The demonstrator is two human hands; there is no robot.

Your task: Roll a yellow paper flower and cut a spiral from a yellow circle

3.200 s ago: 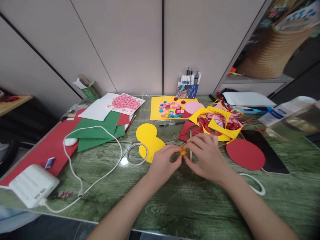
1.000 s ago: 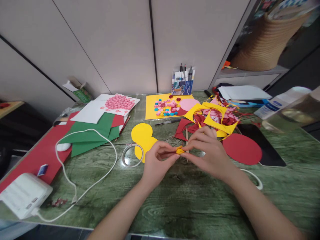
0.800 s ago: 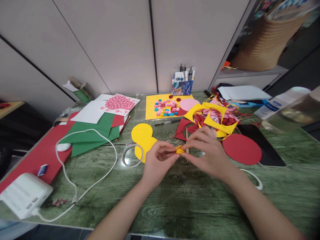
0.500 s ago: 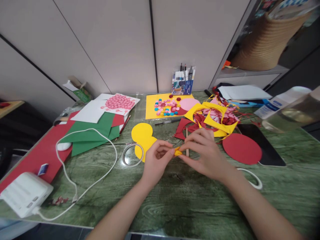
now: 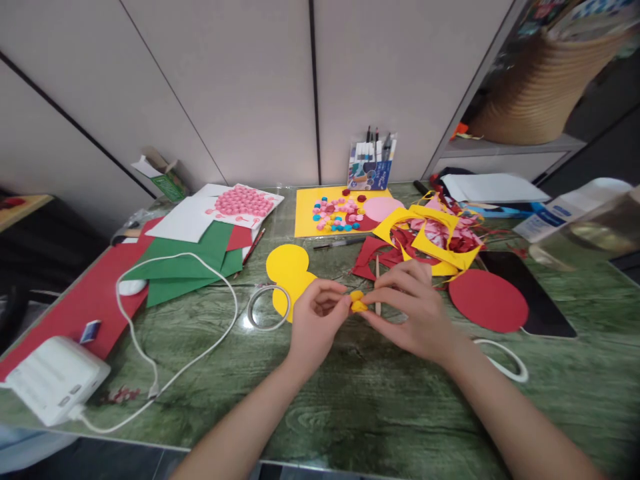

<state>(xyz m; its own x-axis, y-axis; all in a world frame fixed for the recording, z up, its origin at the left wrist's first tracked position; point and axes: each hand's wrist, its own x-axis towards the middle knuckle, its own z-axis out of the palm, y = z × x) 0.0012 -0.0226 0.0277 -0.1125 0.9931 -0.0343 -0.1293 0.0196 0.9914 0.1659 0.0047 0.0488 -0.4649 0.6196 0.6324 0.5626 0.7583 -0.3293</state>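
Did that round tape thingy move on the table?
No. The tape ring still overlaps the lower left edge of the yellow paper shape, just as earlier; only the whole view shifted.

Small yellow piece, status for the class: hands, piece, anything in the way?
Left hand and right hand: both pinching small yellow piece. Piece: bunched, held between them. Pale stick: partly hidden by right hand; no obstruction seen at the piece.

Room nearside; tape ring (image 5: 268, 327) leftward
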